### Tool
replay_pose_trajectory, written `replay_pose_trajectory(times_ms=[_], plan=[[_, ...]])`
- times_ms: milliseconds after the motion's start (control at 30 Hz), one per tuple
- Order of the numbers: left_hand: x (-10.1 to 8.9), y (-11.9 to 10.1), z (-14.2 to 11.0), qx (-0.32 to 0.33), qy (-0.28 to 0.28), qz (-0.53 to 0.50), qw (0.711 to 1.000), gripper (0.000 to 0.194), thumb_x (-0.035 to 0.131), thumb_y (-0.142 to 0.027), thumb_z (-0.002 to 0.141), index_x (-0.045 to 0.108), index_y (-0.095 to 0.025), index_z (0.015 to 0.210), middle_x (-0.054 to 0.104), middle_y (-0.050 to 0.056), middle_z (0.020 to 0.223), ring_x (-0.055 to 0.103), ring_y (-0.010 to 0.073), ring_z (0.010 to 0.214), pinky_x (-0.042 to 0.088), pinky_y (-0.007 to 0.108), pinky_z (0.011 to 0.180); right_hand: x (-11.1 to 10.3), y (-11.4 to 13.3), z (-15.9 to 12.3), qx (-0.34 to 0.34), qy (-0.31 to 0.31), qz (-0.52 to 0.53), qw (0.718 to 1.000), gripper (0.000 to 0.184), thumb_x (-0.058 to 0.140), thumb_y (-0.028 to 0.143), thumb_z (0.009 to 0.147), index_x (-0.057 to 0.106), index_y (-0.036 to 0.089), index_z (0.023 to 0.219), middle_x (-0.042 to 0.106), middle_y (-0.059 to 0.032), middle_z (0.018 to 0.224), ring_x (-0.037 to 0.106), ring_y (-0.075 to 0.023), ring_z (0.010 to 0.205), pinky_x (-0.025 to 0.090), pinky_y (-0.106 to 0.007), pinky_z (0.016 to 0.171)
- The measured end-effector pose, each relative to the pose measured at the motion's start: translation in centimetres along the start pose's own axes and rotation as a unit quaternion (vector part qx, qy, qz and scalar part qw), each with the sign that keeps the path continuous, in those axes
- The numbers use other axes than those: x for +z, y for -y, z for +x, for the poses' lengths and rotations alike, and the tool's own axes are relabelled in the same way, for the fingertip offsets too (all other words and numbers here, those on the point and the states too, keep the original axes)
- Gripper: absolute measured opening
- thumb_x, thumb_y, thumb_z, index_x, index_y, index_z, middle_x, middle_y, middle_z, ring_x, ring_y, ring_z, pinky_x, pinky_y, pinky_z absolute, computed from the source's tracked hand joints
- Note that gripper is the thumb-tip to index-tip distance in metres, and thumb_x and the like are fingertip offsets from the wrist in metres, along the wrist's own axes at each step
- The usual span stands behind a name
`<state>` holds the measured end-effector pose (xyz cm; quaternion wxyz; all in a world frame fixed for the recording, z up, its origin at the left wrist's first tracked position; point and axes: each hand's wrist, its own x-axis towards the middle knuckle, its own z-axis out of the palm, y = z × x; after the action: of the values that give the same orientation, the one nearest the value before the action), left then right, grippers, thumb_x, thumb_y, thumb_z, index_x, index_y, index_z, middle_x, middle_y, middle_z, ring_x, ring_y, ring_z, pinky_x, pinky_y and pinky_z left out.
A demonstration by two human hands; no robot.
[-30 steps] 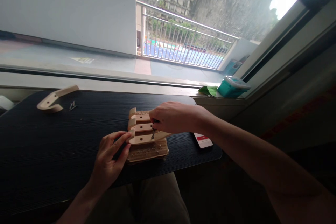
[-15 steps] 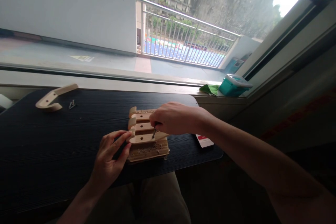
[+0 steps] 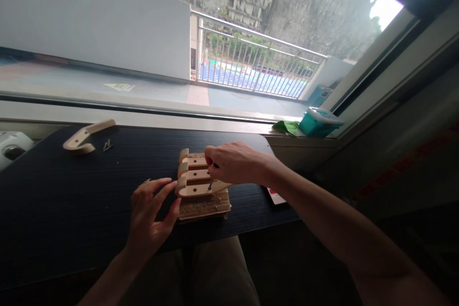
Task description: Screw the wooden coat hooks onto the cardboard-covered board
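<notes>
A wooden board (image 3: 204,205) lies on the black table (image 3: 71,196) with three pale wooden hooks on it. My right hand (image 3: 233,162) is closed over the nearest hook (image 3: 195,189), pinching a small dark screw (image 3: 210,183) that stands upright in it. My left hand (image 3: 150,215) rests with fingers spread, its fingertips against the curled left end of that hook and the board's left edge.
A fourth loose wooden hook (image 3: 86,136) and some screws (image 3: 106,145) lie at the table's far left. A phone (image 3: 276,196) lies right of the board. A teal box (image 3: 319,122) and green cloth (image 3: 285,126) sit on the window sill.
The view shifted slightly, so the board and the loose hook now sit a little lower and further right. My hands stay at the nearest hook; my left hand's fingers have spread a little.
</notes>
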<state>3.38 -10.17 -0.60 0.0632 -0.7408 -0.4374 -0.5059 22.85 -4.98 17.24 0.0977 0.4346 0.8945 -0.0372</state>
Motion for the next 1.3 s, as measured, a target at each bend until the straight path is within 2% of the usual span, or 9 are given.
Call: replay_pose_trajectory(times_ms=[100,167,267,500,800,933,1100,1200,1300], plan=[[-0.5,-1.5,0.4,0.072,0.013,-0.022,0.997,0.041,0.063,-0.006,0.074,0.057,-0.023,0.112,0.061,0.006,0.106,0.056,0.0217,0.102,0.045,0.04,0.094,0.9,-0.7,-0.4,-0.016,-0.041,0.032,0.999,0.025,0.044,0.031,0.084,0.055,0.019,0.103,0.066,-0.0041,0.08,0.055,-0.0152,0.065,0.032,-0.025,0.056],[-0.2,-2.6,0.7,0.111,0.095,-0.069,0.987,0.037,0.057,-0.006,0.078,0.057,-0.021,0.112,0.063,0.006,0.105,0.057,0.0192,0.102,0.049,0.034,0.091,1.5,-1.0,-0.6,-0.029,-0.076,0.069,0.994,0.023,0.047,0.036,0.084,0.056,0.021,0.1,0.066,-0.0018,0.079,0.053,-0.0136,0.064,0.031,-0.024,0.056],[0.7,-4.0,1.0,0.091,0.213,-0.02,0.973,0.033,0.053,-0.015,0.082,0.058,-0.019,0.114,0.061,0.01,0.118,0.054,0.0232,0.112,0.047,0.039,0.096,2.6,-1.2,-0.8,-0.027,-0.122,0.128,0.984,0.024,0.046,0.041,0.086,0.057,0.023,0.098,0.065,-0.0003,0.081,0.052,-0.0119,0.065,0.031,-0.023,0.057],[1.0,-5.2,1.4,0.039,0.282,0.03,0.958,0.029,0.058,-0.025,0.079,0.065,-0.017,0.106,0.062,0.012,0.121,0.056,0.0278,0.114,0.047,0.044,0.097,5.4,-0.1,-0.6,0.056,-0.188,0.166,0.966,0.024,0.038,0.039,0.09,0.051,0.021,0.102,0.064,-0.0023,0.081,0.055,-0.0146,0.069,0.034,-0.025,0.059],[1.0,-6.0,0.6,0.038,0.278,0.039,0.959,0.028,0.057,-0.024,0.08,0.065,-0.015,0.105,0.061,0.012,0.123,0.053,0.0276,0.117,0.042,0.043,0.102,7.5,0.4,-0.4,0.124,-0.239,0.15,0.951,0.03,0.033,0.041,0.091,0.046,0.02,0.109,0.066,-0.0096,0.094,0.059,-0.0204,0.079,0.037,-0.029,0.065],[-0.5,-7.0,-0.2,0.055,0.205,0.024,0.977,0.028,0.054,-0.022,0.081,0.064,-0.019,0.107,0.063,0.009,0.117,0.054,0.0259,0.113,0.042,0.042,0.1,7.5,0.4,-1.1,0.126,-0.233,0.158,0.951,0.029,0.034,0.041,0.091,0.047,0.02,0.106,0.066,-0.0096,0.096,0.059,-0.0194,0.08,0.038,-0.028,0.065],[-1.9,-5.7,-1.2,-0.135,0.063,0.011,0.989,0.033,0.05,-0.037,0.081,0.062,-0.014,0.102,0.064,0.012,0.102,0.058,0.0261,0.1,0.045,0.041,0.091,7.3,1.8,-2.1,0.12,-0.246,0.142,0.951,0.028,0.035,0.042,0.09,0.048,0.022,0.106,0.067,-0.0097,0.095,0.06,-0.0217,0.08,0.037,-0.03,0.064],[-0.6,-3.9,-0.6,-0.314,0.139,-0.033,0.939,0.061,0.055,-0.051,0.074,0.053,-0.01,0.119,0.064,0.015,0.11,0.061,0.0277,0.099,0.047,0.037,0.085,7.2,2.5,-2.5,0.131,-0.251,0.136,0.949,0.027,0.036,0.04,0.09,0.048,0.022,0.106,0.067,-0.0109,0.097,0.06,-0.0229,0.082,0.037,-0.031,0.066],[1.6,-2.6,0.9,-0.359,0.204,-0.077,0.907,0.052,0.058,-0.054,0.071,0.063,-0.015,0.106,0.071,0.011,0.096,0.066,0.0276,0.091,0.049,0.033,0.078,7.4,2.2,-2.5,0.148,-0.257,0.137,0.945,0.025,0.036,0.039,0.09,0.048,0.022,0.104,0.067,-0.0111,0.098,0.061,-0.0224,0.082,0.036,-0.03,0.065]])
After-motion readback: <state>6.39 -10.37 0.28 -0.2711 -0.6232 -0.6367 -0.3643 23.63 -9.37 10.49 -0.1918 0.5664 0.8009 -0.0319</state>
